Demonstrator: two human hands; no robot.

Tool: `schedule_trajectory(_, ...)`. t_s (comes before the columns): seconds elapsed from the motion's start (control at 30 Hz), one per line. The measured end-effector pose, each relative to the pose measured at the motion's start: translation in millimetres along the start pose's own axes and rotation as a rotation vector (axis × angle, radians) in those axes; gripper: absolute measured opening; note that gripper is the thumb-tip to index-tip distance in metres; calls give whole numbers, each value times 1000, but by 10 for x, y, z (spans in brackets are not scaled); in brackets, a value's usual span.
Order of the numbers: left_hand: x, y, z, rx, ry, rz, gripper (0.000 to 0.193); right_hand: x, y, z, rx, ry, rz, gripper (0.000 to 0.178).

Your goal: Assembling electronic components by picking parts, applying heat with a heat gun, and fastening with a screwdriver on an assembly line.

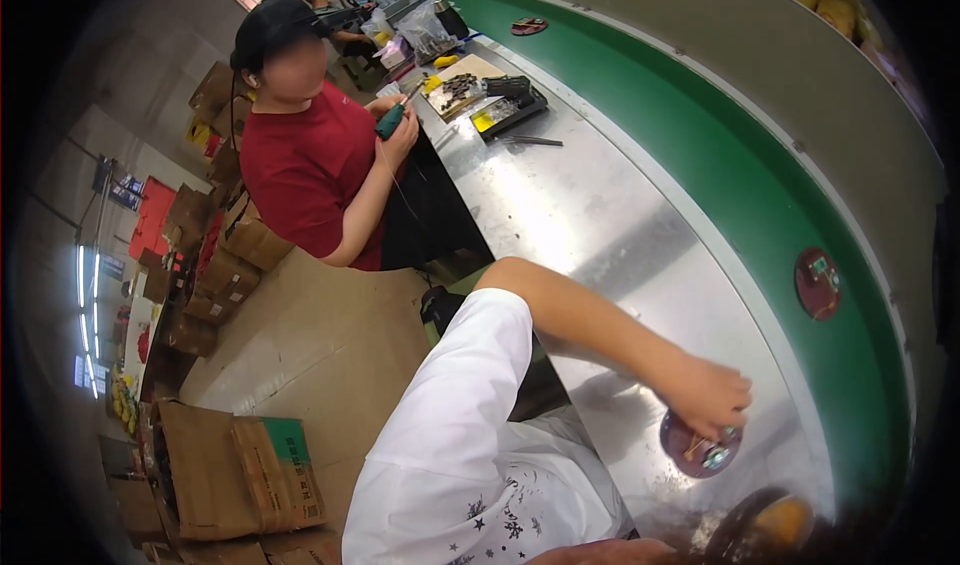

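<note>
My left hand (708,397) reaches across the metal tabletop from the white-sleeved arm, its fingers curled over the upper edge of a dark red round disc (690,457). Small shiny and greenish parts and thin wires sit on the disc's face. The fingertips cover part of it. At the bottom edge a strip of skin, seemingly my right hand (612,553) or wrist, shows with its fingers hidden. Right of it, a dark round object with an orange-yellow middle (782,521) is blurred and partly cut off.
Beyond the metal table (610,235) runs a green conveyor belt (700,115) carrying similar discs (818,285). Farther along, a person in red holds a green power screwdriver (392,120) beside a black tray (508,113) and small dark parts (458,93). Cardboard boxes (205,470) stand at left.
</note>
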State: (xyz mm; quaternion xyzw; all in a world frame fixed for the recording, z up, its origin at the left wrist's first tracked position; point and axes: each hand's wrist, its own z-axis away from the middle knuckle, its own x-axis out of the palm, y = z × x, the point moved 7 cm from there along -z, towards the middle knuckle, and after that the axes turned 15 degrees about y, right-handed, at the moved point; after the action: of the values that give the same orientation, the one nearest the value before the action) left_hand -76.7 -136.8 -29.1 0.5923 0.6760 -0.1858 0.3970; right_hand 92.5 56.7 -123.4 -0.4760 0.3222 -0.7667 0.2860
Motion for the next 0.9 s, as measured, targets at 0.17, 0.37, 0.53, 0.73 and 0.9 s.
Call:
schedule_trajectory(0.17,77,392,-1,70,-19,-66,37,-310,-67,254,-1,27,-51,32)
schedule_trajectory(0.37,146,493,-112,-3,33,21,29,-794,-367,871,-64,177,-100,34)
schedule_trajectory(0.53,-188,414,-210,-313,153,114,25,-439,-630,908,-105,460,-168,24)
schedule_trajectory(0.73,274,920,-1005,-163,68,274,25,-539,-937,1102,-337,609,-179,18)
schedule_trajectory(0.9,1140,1156,-1627,26,-138,136,13,-666,-1077,1161,-411,686,-183,18)
